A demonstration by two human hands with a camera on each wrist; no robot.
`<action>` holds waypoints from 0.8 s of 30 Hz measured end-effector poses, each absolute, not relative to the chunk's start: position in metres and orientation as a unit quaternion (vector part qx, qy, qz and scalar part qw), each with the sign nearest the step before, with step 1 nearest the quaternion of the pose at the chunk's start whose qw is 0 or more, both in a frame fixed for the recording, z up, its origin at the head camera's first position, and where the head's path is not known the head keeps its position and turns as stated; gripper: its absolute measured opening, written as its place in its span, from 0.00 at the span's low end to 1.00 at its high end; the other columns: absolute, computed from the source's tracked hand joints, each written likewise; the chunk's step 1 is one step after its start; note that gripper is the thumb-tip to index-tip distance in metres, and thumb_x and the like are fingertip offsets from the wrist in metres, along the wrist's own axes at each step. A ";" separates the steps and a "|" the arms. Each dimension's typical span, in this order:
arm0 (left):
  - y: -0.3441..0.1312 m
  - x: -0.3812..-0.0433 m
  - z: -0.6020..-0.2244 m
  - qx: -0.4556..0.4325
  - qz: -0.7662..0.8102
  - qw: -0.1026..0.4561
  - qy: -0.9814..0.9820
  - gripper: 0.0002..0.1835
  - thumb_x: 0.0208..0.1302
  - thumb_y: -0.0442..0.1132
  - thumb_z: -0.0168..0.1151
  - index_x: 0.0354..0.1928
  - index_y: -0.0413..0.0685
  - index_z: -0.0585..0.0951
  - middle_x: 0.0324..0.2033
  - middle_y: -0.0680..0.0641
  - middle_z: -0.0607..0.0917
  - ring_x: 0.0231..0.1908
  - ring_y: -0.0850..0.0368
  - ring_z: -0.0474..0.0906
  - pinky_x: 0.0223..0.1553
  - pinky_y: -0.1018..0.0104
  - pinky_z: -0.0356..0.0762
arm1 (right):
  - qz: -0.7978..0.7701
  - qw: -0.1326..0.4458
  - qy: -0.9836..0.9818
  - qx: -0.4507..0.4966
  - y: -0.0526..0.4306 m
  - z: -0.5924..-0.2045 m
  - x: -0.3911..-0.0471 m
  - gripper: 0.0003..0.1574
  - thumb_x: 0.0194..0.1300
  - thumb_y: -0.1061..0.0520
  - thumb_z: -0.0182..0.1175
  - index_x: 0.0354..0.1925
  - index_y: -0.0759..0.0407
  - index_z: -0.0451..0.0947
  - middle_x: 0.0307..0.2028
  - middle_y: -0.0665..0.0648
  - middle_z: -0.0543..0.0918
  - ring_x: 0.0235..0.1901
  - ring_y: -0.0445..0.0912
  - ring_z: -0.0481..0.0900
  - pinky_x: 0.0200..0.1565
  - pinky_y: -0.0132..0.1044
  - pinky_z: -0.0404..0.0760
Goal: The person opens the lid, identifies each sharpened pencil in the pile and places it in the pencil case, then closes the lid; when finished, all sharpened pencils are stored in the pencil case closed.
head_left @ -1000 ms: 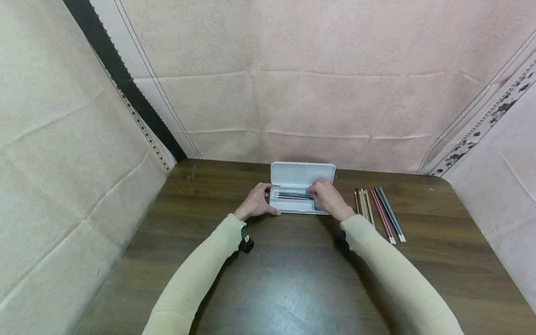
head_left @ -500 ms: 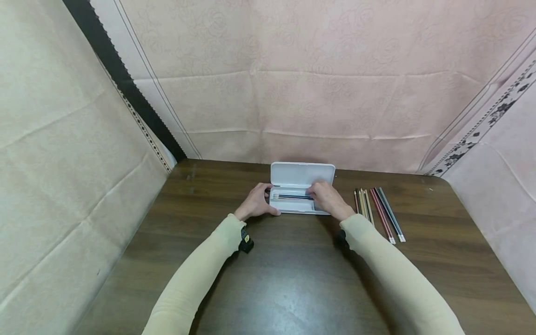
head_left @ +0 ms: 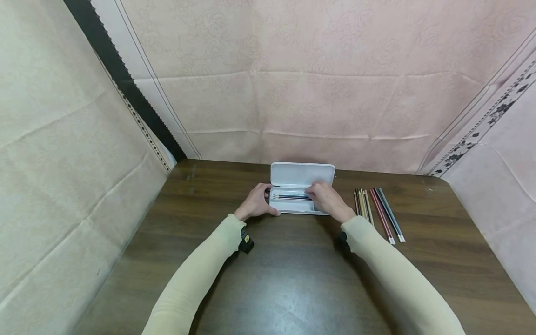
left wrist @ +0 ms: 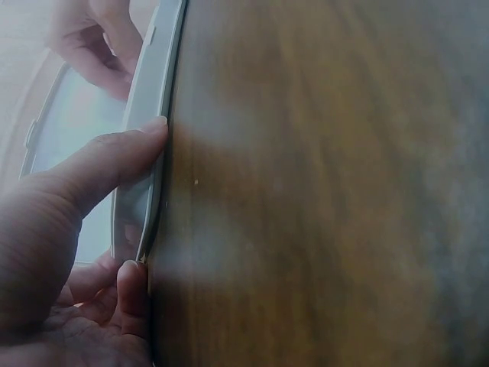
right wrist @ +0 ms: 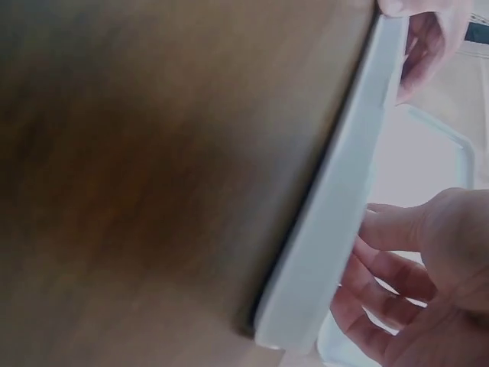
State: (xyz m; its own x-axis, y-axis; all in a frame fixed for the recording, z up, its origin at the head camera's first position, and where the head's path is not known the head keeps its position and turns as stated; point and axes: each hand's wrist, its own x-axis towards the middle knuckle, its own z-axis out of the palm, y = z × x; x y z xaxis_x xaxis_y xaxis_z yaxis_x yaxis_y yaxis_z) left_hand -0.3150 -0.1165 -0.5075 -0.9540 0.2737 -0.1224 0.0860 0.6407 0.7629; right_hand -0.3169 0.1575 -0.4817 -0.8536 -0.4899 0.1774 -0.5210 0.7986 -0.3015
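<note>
An open white pencil case point(head_left: 279, 205) lies near the table's far edge, its lid point(head_left: 302, 174) raised at the back. My left hand point(head_left: 256, 201) grips its left end; in the left wrist view the thumb point(left wrist: 114, 157) presses the front wall while the other fingers curl round the end. Several pencils point(head_left: 291, 197) lie lengthwise in the case. My right hand point(head_left: 328, 199) reaches over the right part, its fingers bent down at the pencils' right ends. The front wall hides those fingertips in the right wrist view, so I cannot tell whether they pinch a pencil.
Right of the case, several loose pencils lie side by side on the brown table point(head_left: 268, 279): dark and natural wood ones point(head_left: 363, 202), red ones point(head_left: 382, 216) and blue ones point(head_left: 391, 214). A pale cloth point(head_left: 293, 102) hangs behind the table.
A reddish pencil visible along the front of the row in the case a second ago no longer shows there. My right fingers have shifted very slightly left; the left hand stays in place.
</note>
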 end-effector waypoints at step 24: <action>-0.115 -0.316 -0.507 0.097 0.403 0.115 0.903 0.52 0.55 0.44 0.86 0.79 0.45 0.69 0.72 0.41 0.73 0.68 0.44 0.74 0.72 0.48 0.76 | 0.266 0.092 -0.948 0.148 0.202 -0.453 -0.260 0.16 0.74 0.67 0.64 0.56 0.73 0.87 0.47 0.72 0.91 0.37 0.57 0.88 0.38 0.48 0.87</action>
State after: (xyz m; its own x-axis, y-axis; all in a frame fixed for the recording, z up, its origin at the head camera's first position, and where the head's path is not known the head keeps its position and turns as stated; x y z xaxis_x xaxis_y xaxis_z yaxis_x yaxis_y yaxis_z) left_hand -0.3159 -0.1146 -0.5071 -0.9546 0.2683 -0.1294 0.0828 0.6564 0.7498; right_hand -0.2605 0.2015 -0.4530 -0.9389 -0.2322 0.2539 -0.3303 0.8150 -0.4761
